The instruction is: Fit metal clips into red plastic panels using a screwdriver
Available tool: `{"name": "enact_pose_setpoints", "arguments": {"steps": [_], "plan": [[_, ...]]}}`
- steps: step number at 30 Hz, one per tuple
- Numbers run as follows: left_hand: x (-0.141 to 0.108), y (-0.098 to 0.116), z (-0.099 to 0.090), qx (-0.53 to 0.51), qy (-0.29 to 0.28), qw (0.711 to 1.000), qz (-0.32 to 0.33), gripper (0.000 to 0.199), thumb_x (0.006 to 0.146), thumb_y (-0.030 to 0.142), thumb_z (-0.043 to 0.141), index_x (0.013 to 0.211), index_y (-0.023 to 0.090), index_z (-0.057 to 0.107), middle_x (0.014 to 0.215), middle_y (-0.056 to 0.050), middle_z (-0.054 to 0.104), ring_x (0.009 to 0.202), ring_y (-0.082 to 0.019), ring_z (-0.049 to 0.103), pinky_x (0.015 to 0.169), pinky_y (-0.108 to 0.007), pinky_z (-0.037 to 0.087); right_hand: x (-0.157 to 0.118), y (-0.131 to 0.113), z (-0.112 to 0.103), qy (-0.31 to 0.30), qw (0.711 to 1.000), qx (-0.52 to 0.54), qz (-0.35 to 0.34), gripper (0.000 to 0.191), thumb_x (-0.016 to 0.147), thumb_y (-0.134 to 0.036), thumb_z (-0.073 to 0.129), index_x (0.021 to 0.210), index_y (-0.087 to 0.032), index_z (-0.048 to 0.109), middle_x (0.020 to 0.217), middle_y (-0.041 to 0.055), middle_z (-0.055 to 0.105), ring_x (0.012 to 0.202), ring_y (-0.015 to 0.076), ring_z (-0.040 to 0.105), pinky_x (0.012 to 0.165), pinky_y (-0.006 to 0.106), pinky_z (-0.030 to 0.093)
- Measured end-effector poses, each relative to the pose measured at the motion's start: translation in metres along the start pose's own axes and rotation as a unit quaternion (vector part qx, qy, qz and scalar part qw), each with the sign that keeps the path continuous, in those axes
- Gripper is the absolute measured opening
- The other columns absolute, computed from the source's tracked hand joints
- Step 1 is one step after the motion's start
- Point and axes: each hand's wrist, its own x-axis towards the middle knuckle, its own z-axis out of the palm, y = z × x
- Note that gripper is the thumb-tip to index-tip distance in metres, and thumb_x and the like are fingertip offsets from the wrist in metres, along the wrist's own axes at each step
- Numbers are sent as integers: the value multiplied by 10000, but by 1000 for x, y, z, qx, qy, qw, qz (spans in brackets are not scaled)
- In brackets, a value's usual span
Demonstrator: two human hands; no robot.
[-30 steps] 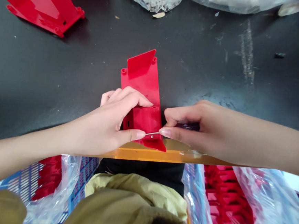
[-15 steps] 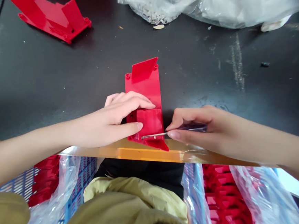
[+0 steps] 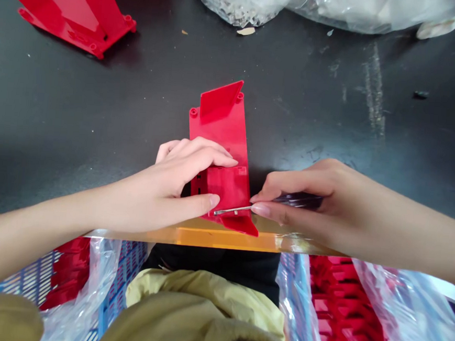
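A red plastic part (image 3: 222,131) with an upright flap at its far end lies at the front edge of the black table. My left hand (image 3: 183,180) grips its near section from the left, thumb and fingers apart on the red surface. From the right, my right hand (image 3: 300,197) pinches a screwdriver (image 3: 234,210) by its thin shaft, the dark handle lying inside the palm. The metal tip rests at the part's near end, beside my left thumb and a small metal piece. What lies under my left palm is hidden.
Another red part (image 3: 72,14) lies at the back left of the black table (image 3: 138,100). Clear plastic bags (image 3: 240,3) are at the back. Below the orange table edge (image 3: 226,239) stand blue crates (image 3: 111,287) with red parts and plastic film, left and right.
The view has shifted slightly, so the far objects appear higher. Both hands keep their holds, and the screwdriver tip remains at nearly the same spot on the red part.
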Motion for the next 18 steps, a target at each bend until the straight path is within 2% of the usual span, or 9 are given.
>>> {"name": "enact_pose_setpoints", "arguments": {"steps": [6,10,14,18], "plan": [[0,0,3,0,13,1000,3,424,876,367,654,1249,251,487,1358,-38,525,1294,-258,435,1115,-455,257,5,-3,0,-9,1000,-9,5,263,891,-350,596,670,-207,589,457,-75,380,387,46,227,393,223,223],[2,2,3,-15,12,1000,-15,398,863,350,653,1216,257,495,1325,-33,535,1281,-276,442,1103,-469,283,8,-2,-2,-13,1000,-7,6,292,894,-342,576,636,-208,565,443,-71,358,376,47,213,370,227,202],[5,6,2,-20,7,999,-36,351,823,339,677,1127,245,528,1201,-21,580,1176,-279,499,1085,-493,302,8,-2,-2,-19,1000,-13,2,285,900,-324,556,636,-218,553,420,-74,350,354,49,203,345,231,167],[4,5,3,-1,20,1000,-15,336,874,343,628,1173,245,509,1232,-31,565,1190,-263,491,1082,-477,294,4,-4,5,28,997,-72,-31,293,905,-308,546,627,-216,527,425,-74,315,373,57,197,380,240,169]]}}
